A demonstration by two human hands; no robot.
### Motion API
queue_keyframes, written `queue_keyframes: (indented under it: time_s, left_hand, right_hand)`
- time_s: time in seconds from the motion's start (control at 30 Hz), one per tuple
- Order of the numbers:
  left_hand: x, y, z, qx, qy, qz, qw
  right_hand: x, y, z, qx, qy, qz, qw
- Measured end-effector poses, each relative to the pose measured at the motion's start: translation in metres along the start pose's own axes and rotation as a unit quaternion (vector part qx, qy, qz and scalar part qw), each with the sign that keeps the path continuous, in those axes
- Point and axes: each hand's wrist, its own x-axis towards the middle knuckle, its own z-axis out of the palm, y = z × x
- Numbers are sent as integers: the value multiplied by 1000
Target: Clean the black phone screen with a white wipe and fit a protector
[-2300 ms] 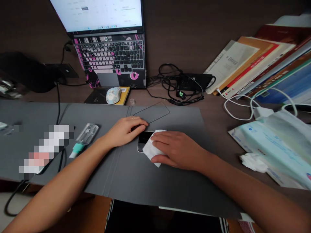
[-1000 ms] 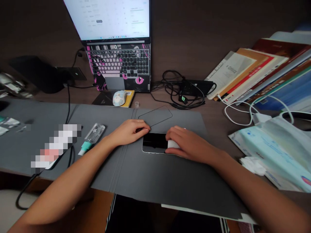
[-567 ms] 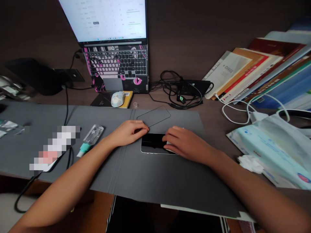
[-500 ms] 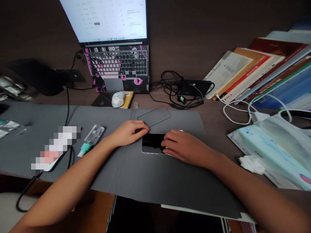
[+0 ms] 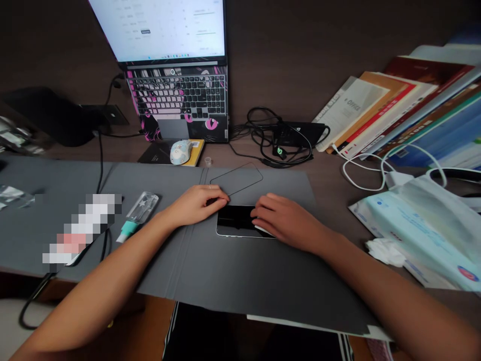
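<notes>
A smartphone point(image 5: 236, 220) lies flat on the grey desk mat point(image 5: 225, 271), its dark glossy screen facing up. My left hand point(image 5: 199, 204) is closed at the phone's upper left corner, thumb and forefinger together on its edge. Over the right part of the screen rests my right hand point(image 5: 285, 220), fingers bent around a folded white wipe point(image 5: 264, 231) that shows only as a thin edge beneath them. The phone's right end is hidden by that hand. Just beyond the phone lies a clear screen protector point(image 5: 237, 179) with a thin black outline.
A spray bottle point(image 5: 141, 213) with a teal collar lies left of my forearm. Behind are an open laptop point(image 5: 180, 100), a mouse point(image 5: 181, 152) and a black charger with cables point(image 5: 296, 138). Books point(image 5: 398, 110), a wipes pack point(image 5: 424, 230) and a crumpled tissue point(image 5: 387, 251) sit at right.
My right hand has shifted slightly up across the screen, and the wipe's lower edge now shows more. My left hand stays at the phone's corner. The view has shifted slightly.
</notes>
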Motion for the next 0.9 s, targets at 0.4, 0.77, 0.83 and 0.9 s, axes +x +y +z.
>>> queue_keyframes:
  time_s: [0.4,0.77,0.83,0.9]
  left_hand:
    - [-1,4,-2,-11,-14,-4,1000]
    - [-2,4,-6,-14,-27,4,1000]
    - [-3,4,-7,-26,-37,9,999]
    - [-4,4,-8,-31,-43,6,999]
  right_hand:
    - [-2,0,0,-13,-11,-3,1000]
    - [0,-3,-2,2,-10,-16,1000]
    - [0,-2,-2,1,1,-7,1000]
    - [0,0,-3,-7,13,5,1000]
